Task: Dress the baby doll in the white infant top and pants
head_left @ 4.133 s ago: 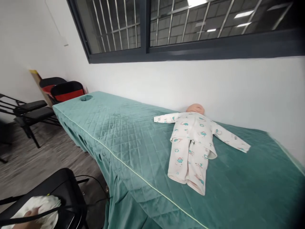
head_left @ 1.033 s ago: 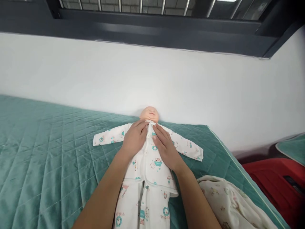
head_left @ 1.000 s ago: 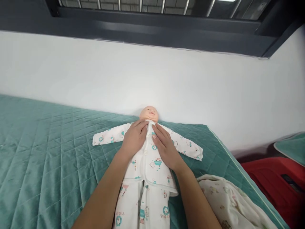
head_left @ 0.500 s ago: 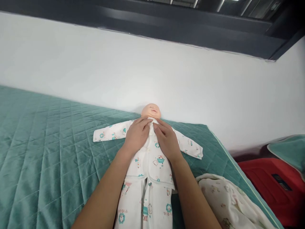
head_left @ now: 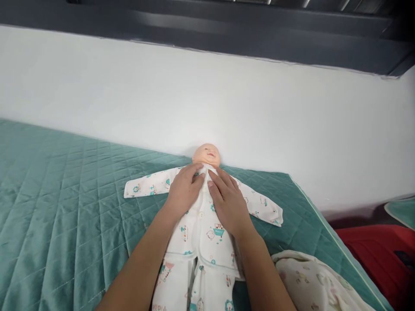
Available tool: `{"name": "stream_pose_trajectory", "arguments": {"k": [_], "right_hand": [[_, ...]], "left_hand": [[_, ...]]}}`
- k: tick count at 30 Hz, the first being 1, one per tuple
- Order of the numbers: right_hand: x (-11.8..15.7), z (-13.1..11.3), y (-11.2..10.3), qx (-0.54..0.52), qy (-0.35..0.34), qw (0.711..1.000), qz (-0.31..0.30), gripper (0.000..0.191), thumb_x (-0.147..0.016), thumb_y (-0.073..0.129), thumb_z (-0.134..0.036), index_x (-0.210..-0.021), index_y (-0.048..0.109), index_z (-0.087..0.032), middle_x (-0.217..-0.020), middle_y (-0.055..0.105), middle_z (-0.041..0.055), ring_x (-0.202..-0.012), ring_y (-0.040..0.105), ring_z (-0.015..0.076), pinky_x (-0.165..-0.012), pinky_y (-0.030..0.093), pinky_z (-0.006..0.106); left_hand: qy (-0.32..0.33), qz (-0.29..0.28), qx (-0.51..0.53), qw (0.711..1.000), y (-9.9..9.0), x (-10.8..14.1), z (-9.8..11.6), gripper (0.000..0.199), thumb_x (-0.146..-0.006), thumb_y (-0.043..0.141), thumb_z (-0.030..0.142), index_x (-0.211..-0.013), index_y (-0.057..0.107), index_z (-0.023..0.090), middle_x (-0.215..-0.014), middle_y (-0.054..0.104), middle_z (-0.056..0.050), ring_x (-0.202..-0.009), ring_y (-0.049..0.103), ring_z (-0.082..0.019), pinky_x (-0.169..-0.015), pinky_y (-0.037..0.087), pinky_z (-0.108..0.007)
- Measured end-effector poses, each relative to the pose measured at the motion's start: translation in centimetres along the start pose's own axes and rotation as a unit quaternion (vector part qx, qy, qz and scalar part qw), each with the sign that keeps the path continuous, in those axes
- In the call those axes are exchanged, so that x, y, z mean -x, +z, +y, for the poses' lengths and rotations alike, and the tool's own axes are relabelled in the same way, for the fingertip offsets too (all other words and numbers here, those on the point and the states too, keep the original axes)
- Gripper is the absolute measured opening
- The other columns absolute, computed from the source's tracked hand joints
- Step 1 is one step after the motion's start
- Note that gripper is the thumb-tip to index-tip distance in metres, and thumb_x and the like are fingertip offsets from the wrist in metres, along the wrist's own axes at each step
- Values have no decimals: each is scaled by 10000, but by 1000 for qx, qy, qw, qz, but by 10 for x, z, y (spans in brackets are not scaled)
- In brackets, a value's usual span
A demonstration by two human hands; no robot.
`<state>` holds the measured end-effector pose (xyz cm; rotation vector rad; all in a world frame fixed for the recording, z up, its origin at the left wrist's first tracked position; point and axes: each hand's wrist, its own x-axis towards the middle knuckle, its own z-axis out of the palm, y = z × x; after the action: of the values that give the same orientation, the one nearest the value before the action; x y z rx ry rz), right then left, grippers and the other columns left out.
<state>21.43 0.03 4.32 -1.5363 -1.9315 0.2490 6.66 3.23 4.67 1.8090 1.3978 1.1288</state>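
Observation:
A baby doll [head_left: 206,154] lies on its back, its head close to the wall. It wears a white printed jacket [head_left: 214,248] with buttons down the front and matching printed pants [head_left: 177,283]. The jacket's sleeves are spread out to both sides. My left hand [head_left: 187,186] rests on the left of the jacket's chest, fingers stretched toward the collar. On the other side of the button line, my right hand [head_left: 228,196] lies flat with its fingers extended. Both palms face down and hide parts of the upper jacket.
A green quilted cover [head_left: 65,207] lies beneath the doll. Crumpled patterned cloth [head_left: 308,276] sits at the lower right. A red plastic object [head_left: 372,250] stands beyond the cover's right edge. The white wall [head_left: 207,99] rises behind, under a dark frame [head_left: 194,30].
My hands have shifted slightly apart and a little down the chest, with the right fingers more spread. The camera view has moved slightly, so the doll appears a bit lower.

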Motion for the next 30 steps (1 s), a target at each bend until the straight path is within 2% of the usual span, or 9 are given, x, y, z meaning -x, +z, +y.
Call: {"name": "stream_pose_trajectory", "arguments": {"k": [6,12,17,23,26,30], "right_hand": [[2,0,1,-57,13,998,20,392,-1003,405,-404,-1302,627,-280,-1472,534,44,-1417,410,280,-1155,362,547],[3,-2,3,-124,74,989,40,299,-959,495,-439,-1136,695,-305,-1448,543,21,-1377,441,270,-1149,363,524],[5,-2,8,-203,119,970,53,327,-925,535,-444,-1198,647,-303,-1471,503,29,-1344,467,250,-1067,457,454],[6,-4,7,-257,172,949,54,443,-887,574,-457,-1297,551,-289,-1398,552,60,-1114,604,237,-944,515,438],[8,-6,6,-275,166,945,59,422,-882,581,-451,-1266,560,-278,-1395,553,58,-1123,594,231,-959,503,425],[10,-7,4,-293,151,942,62,421,-865,620,-424,-1258,565,-286,-1390,562,49,-1220,550,240,-1018,474,427]], "left_hand": [[35,-9,-27,999,-1,1,1,331,-979,433,253,-1208,668,207,-1390,610,-34,-1316,515,-186,-1146,367,-347],[49,-10,-42,998,-1,2,0,347,-989,413,251,-1231,660,228,-1391,608,-24,-1312,516,-189,-1137,377,-360],[59,-12,-39,997,-1,3,1,346,-996,399,250,-1227,656,237,-1375,615,-16,-1304,518,-173,-1135,373,-340],[45,-29,-47,997,-2,5,6,328,-1011,395,345,-1064,705,252,-1387,600,-28,-1327,497,-211,-1135,374,-407],[55,-57,-26,997,-5,5,8,325,-1004,415,369,-969,718,258,-1413,583,-9,-1369,456,-215,-1166,346,-423],[47,-111,56,991,-15,4,8,294,-970,495,384,-822,709,248,-1443,559,14,-1395,442,-219,-1196,327,-397]]}}
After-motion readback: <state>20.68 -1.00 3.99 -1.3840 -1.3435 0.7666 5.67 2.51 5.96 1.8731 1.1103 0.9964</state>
